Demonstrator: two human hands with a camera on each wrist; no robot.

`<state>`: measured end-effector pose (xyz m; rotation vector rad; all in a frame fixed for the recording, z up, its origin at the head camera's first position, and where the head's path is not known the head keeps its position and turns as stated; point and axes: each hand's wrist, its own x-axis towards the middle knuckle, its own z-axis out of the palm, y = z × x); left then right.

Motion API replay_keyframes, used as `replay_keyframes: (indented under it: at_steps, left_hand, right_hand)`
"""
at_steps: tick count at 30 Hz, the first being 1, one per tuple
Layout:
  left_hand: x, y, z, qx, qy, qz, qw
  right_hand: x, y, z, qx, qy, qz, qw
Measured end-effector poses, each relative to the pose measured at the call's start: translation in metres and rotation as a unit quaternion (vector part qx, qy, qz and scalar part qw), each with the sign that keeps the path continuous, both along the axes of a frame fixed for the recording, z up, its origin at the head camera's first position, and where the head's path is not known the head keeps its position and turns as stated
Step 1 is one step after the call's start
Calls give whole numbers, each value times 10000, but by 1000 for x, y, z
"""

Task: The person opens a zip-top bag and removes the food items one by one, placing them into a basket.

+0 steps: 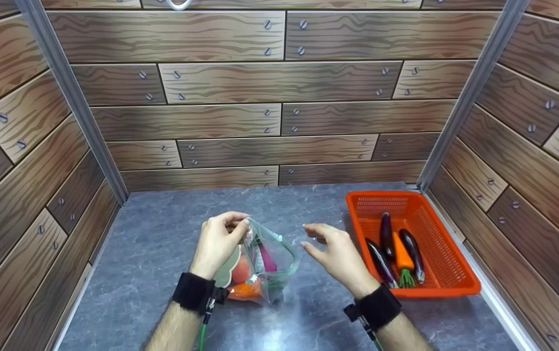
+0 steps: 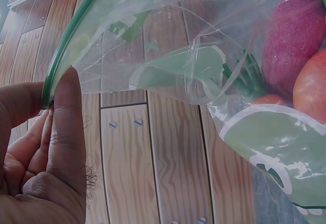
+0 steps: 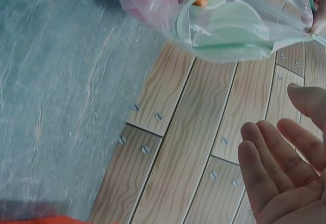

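Pinching the crinkly clear zip bag (image 1: 265, 265), left hand (image 1: 218, 241) fingers.

Bare tabletop (image 1: 162, 243) lies open left of the bag (image 1: 265, 265); the orange basket (image 1: 455, 287) blocks the right.

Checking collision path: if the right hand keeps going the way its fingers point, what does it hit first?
Likely the clear zip bag, at its open green rim: the right hand is open, fingers toward it, across a small gap. Depth is uncertain.
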<state>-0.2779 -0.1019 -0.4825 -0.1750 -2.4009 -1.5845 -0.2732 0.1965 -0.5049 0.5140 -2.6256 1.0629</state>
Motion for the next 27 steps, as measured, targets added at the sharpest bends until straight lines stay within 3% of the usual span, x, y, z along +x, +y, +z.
replay_keyframes:
  at_steps: [13,27]
  left_hand:
    - [1,-2,-2,-55,-26,14,10000]
    - [3,-2,-2,-107,-31,53,9999]
  right_hand:
    - [9,-22,-8,-167,59,751,9970]
    - [5,-42,-22,14,-76,987,9951]
